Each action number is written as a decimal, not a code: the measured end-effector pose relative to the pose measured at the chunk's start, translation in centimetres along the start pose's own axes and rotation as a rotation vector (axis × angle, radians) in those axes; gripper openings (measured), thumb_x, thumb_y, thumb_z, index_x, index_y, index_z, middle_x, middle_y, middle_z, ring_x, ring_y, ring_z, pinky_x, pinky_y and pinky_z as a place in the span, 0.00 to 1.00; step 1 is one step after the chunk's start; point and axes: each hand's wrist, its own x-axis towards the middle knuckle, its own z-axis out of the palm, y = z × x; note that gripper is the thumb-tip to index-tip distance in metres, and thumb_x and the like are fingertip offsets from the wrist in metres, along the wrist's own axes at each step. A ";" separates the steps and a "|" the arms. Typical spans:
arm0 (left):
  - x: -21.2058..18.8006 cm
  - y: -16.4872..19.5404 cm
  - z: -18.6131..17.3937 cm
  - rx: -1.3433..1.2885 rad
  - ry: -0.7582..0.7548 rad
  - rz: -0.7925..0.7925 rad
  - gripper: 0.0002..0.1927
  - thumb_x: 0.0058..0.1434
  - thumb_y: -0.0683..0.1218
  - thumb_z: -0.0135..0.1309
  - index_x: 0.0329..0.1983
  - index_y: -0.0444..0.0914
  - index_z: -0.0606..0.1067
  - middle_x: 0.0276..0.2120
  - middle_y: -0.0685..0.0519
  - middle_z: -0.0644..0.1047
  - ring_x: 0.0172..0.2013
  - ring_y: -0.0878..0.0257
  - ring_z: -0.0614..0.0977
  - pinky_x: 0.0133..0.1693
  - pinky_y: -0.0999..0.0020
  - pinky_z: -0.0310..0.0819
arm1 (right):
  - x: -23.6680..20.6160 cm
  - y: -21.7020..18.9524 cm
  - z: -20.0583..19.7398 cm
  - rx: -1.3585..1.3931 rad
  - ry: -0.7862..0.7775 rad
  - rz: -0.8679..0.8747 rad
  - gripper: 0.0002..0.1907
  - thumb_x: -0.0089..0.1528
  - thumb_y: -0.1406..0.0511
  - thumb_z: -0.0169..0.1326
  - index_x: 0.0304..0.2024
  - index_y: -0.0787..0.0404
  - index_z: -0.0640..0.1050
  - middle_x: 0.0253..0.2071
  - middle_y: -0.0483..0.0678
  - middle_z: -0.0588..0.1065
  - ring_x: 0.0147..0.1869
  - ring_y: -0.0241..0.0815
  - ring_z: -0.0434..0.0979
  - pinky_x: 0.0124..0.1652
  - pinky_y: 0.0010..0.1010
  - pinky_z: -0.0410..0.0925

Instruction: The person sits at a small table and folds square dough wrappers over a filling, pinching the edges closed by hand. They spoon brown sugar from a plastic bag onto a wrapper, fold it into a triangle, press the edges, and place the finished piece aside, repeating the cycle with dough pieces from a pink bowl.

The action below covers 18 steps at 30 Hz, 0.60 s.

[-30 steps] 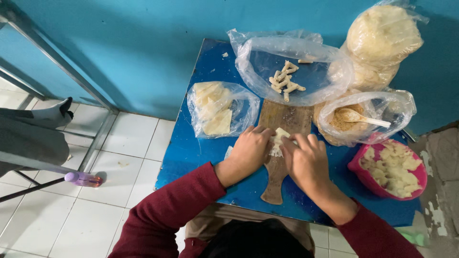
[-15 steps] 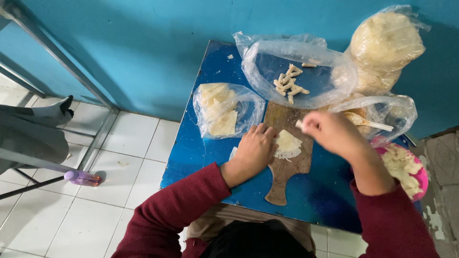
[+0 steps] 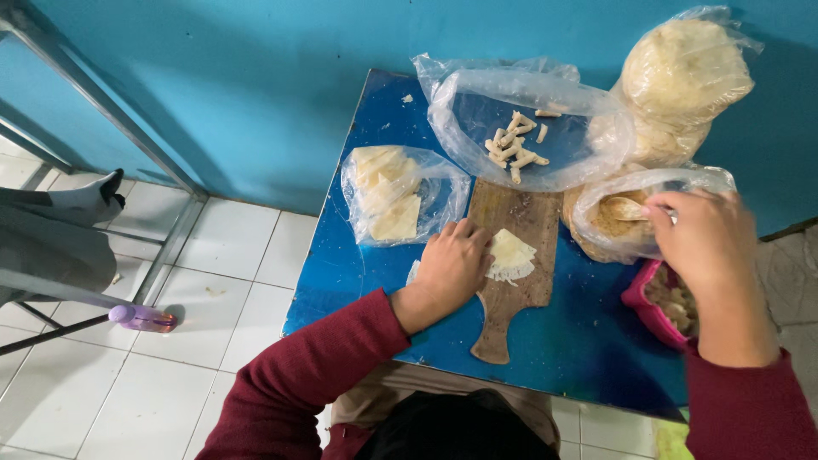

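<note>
My left hand [image 3: 452, 268] rests on the left edge of a brown wooden cutting board [image 3: 515, 281], its fingers touching a pale folded wrapper sheet [image 3: 511, 254] that lies on the board. My right hand [image 3: 709, 243] reaches into a clear plastic bag of brownish filling [image 3: 609, 230] and grips the handle of a spoon [image 3: 629, 209] inside it. Both sleeves are dark red.
On the blue table [image 3: 349, 255] a clear bag of triangular wrapper sheets [image 3: 392, 192] lies at the left. At the back sit a plastic-lined tray of small rolled pieces [image 3: 515, 145] and a large bag of pale dough rounds [image 3: 682, 77]. A pink bowl [image 3: 652, 307] stands under my right forearm.
My right hand lifted off the cutting board and swung right to the bag of filling, where it now holds the spoon. My left hand stayed on the wrapper sheet.
</note>
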 end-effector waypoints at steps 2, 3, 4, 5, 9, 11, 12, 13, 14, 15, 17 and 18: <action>0.0 0.1 -0.1 -0.002 0.008 0.012 0.11 0.58 0.47 0.59 0.43 0.41 0.78 0.41 0.49 0.76 0.46 0.48 0.78 0.43 0.52 0.73 | -0.6 1.0 0.7 -0.182 0.040 -0.017 0.14 0.64 0.52 0.62 0.46 0.48 0.86 0.44 0.48 0.82 0.49 0.54 0.79 0.48 0.45 0.72; 0.1 0.2 -0.2 -0.012 0.013 0.019 0.11 0.58 0.47 0.59 0.44 0.41 0.78 0.42 0.50 0.76 0.46 0.49 0.78 0.43 0.52 0.73 | -0.7 1.2 1.1 -0.234 0.058 -0.040 0.15 0.61 0.51 0.63 0.46 0.48 0.86 0.43 0.47 0.83 0.48 0.54 0.79 0.45 0.44 0.72; 0.1 0.2 -0.4 -0.021 0.018 0.025 0.11 0.58 0.46 0.59 0.44 0.41 0.78 0.42 0.50 0.76 0.46 0.49 0.78 0.43 0.53 0.73 | -0.8 1.4 1.6 -0.284 0.076 -0.064 0.17 0.58 0.51 0.63 0.46 0.47 0.86 0.42 0.46 0.83 0.48 0.55 0.80 0.43 0.44 0.72; 0.1 0.2 -0.5 -0.032 0.024 0.040 0.10 0.59 0.47 0.59 0.43 0.41 0.78 0.41 0.50 0.76 0.45 0.49 0.78 0.43 0.53 0.73 | -0.8 1.6 2.0 -0.334 0.094 -0.089 0.18 0.55 0.50 0.64 0.46 0.47 0.86 0.42 0.45 0.83 0.48 0.55 0.80 0.40 0.44 0.72; 0.1 0.2 -0.7 -0.069 0.049 0.083 0.06 0.63 0.46 0.57 0.40 0.41 0.79 0.39 0.50 0.77 0.43 0.50 0.79 0.42 0.54 0.74 | -1.6 1.9 3.3 -0.186 0.029 -0.013 0.11 0.62 0.54 0.63 0.43 0.48 0.85 0.40 0.47 0.82 0.47 0.54 0.80 0.46 0.44 0.73; 0.1 0.2 -0.7 -0.071 0.059 0.096 0.05 0.63 0.46 0.56 0.37 0.41 0.80 0.38 0.51 0.78 0.41 0.51 0.80 0.41 0.55 0.74 | -1.6 1.8 3.8 -0.130 0.010 -0.001 0.07 0.66 0.56 0.62 0.41 0.48 0.85 0.40 0.48 0.82 0.47 0.54 0.81 0.47 0.44 0.73; 0.1 0.1 -0.7 -0.064 0.062 0.101 0.05 0.63 0.46 0.56 0.36 0.41 0.80 0.37 0.51 0.78 0.41 0.51 0.80 0.41 0.54 0.74 | -1.7 1.8 3.8 -0.045 0.044 0.006 0.08 0.65 0.56 0.61 0.43 0.49 0.85 0.40 0.49 0.82 0.47 0.55 0.81 0.46 0.45 0.73; 0.1 0.1 -0.7 -0.058 0.066 0.106 0.05 0.62 0.46 0.56 0.35 0.41 0.81 0.36 0.51 0.78 0.40 0.51 0.80 0.40 0.54 0.73 | -1.7 1.7 3.9 0.039 0.078 0.012 0.09 0.65 0.57 0.61 0.44 0.50 0.84 0.41 0.50 0.82 0.47 0.56 0.81 0.45 0.45 0.73; 0.1 0.1 -0.7 -0.049 0.058 0.111 0.05 0.62 0.46 0.56 0.35 0.41 0.81 0.37 0.51 0.78 0.40 0.51 0.80 0.40 0.54 0.73 | -1.7 1.5 4.0 0.122 0.113 0.017 0.10 0.65 0.58 0.61 0.45 0.51 0.84 0.42 0.51 0.81 0.47 0.57 0.81 0.44 0.45 0.72; 0.1 0.1 -0.7 -0.041 0.049 0.115 0.06 0.62 0.46 0.56 0.35 0.41 0.81 0.37 0.51 0.78 0.40 0.51 0.80 0.40 0.54 0.73 | -1.6 1.3 4.1 0.133 0.084 0.048 0.09 0.66 0.58 0.60 0.46 0.51 0.85 0.41 0.52 0.81 0.45 0.57 0.81 0.43 0.45 0.72; 0.1 0.1 -0.8 -0.010 0.027 0.113 0.06 0.62 0.46 0.56 0.36 0.41 0.81 0.37 0.51 0.78 0.40 0.52 0.80 0.40 0.55 0.74 | -1.4 1.0 4.1 0.155 0.026 0.110 0.08 0.69 0.60 0.58 0.47 0.50 0.86 0.39 0.52 0.81 0.42 0.57 0.81 0.41 0.45 0.72; 0.0 0.1 -0.8 0.012 0.014 0.106 0.06 0.63 0.46 0.56 0.37 0.41 0.81 0.37 0.50 0.78 0.40 0.52 0.80 0.40 0.55 0.74 | -1.3 1.0 4.1 0.221 0.019 0.126 0.09 0.69 0.60 0.57 0.47 0.51 0.86 0.38 0.52 0.81 0.41 0.56 0.81 0.42 0.44 0.72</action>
